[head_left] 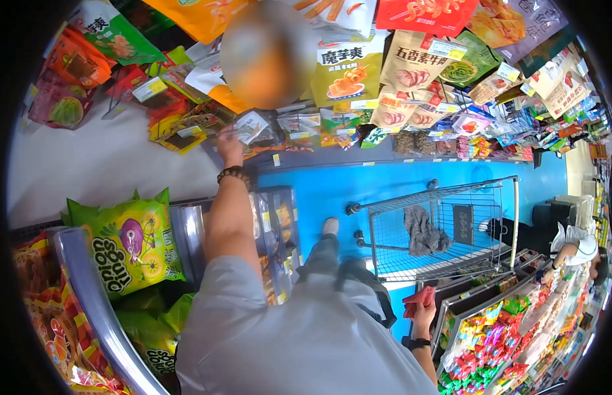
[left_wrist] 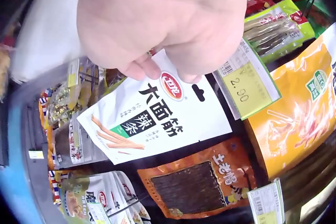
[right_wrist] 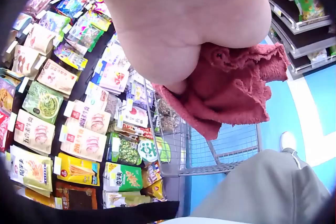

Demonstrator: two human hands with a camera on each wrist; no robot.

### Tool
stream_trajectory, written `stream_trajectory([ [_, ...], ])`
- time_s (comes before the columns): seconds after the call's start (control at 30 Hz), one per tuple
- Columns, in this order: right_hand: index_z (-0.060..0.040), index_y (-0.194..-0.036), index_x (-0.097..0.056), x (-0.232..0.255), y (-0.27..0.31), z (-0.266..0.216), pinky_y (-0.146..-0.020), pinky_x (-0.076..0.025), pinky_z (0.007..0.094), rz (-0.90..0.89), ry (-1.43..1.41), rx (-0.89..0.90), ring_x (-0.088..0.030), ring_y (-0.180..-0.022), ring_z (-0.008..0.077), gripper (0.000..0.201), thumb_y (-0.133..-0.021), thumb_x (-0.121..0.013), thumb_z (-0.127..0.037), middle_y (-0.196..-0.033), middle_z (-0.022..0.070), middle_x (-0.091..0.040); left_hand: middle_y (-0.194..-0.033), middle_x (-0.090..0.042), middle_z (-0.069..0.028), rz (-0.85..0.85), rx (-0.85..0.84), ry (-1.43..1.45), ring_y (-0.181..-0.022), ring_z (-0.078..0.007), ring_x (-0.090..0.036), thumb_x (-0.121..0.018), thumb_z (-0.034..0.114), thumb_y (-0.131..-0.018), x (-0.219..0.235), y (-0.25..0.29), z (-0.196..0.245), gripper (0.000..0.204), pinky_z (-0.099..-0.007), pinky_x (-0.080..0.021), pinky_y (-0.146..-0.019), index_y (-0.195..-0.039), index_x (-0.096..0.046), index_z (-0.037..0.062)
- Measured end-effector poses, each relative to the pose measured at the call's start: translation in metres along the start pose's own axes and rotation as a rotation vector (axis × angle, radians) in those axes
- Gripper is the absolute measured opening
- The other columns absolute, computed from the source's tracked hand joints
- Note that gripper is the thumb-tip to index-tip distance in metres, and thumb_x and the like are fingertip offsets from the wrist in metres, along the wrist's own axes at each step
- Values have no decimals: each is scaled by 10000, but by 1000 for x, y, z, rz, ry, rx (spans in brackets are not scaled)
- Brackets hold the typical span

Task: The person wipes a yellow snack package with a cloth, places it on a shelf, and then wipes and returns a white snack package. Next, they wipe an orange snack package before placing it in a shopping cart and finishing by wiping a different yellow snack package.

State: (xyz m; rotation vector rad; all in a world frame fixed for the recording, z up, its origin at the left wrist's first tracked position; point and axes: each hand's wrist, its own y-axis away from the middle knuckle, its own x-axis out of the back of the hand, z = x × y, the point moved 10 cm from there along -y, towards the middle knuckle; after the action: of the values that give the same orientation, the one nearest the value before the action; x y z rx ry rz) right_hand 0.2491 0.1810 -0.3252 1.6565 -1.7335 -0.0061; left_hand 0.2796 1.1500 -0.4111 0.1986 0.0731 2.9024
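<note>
Left hand (left_wrist: 168, 22) grip pinching a hanging white snack packet (left_wrist: 157, 116), right hand (right_wrist: 194, 24) grip clutching a red cloth (right_wrist: 231, 90), shopping cart (head_left: 444, 224) nearby

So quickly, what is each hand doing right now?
Left hand: pinches the top of a white hanging snack packet with red logo.
Right hand: grips a crumpled red cloth.

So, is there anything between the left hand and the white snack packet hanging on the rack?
Nothing visible stands between them. The left hand already touches the top edge of the white snack packet, its fingers on the upper rim. A price tag hangs beside it, to the side and not in the way.
</note>
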Motion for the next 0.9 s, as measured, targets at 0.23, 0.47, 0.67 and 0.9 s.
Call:
stream_trajectory([
  [0.23,-51,-925,-723,-7,30,-18,-455,-504,306,-77,-56,-176,-644,-515,147,193,-1049,-620,-158,-704,67,-728,-1124,-717,-114,-207,-146,35,-1027,-246,-689,-699,-23,-954,-3,-15,-2,258,-399,-569,-961,-1209,-667,-2],
  [0.47,-44,-1009,-712,6,28,24,-579,-572,318,-32,16,-216,-723,-675,146,118,-973,-652,-139,-778,74,-748,-1163,-746,-106,-94,29,24,-1042,-217,-699,-619,16,-1010,-13,-3,-12,257,-372,-562,-947,-1252,-702,-10],
  [0.67,-15,-1161,-687,-4,32,16,-569,-593,325,34,-208,-190,-755,-694,194,210,-953,-675,-40,-869,87,-760,-1115,-755,-83,-60,-32,-48,-1019,-180,-690,-688,104,-1031,0,-17,-13,223,-353,-547,-926,-1228,-719,3],
  [0.9,25,-1010,-734,13,26,44,-649,-581,360,91,178,-34,-740,-725,194,551,-996,-710,-526,-833,123,-768,-1150,-747,-83,-53,168,215,-1037,-173,-701,-643,-3,-1027,-8,15,-5,208,-316,-553,-956,-1228,-695,1],
])
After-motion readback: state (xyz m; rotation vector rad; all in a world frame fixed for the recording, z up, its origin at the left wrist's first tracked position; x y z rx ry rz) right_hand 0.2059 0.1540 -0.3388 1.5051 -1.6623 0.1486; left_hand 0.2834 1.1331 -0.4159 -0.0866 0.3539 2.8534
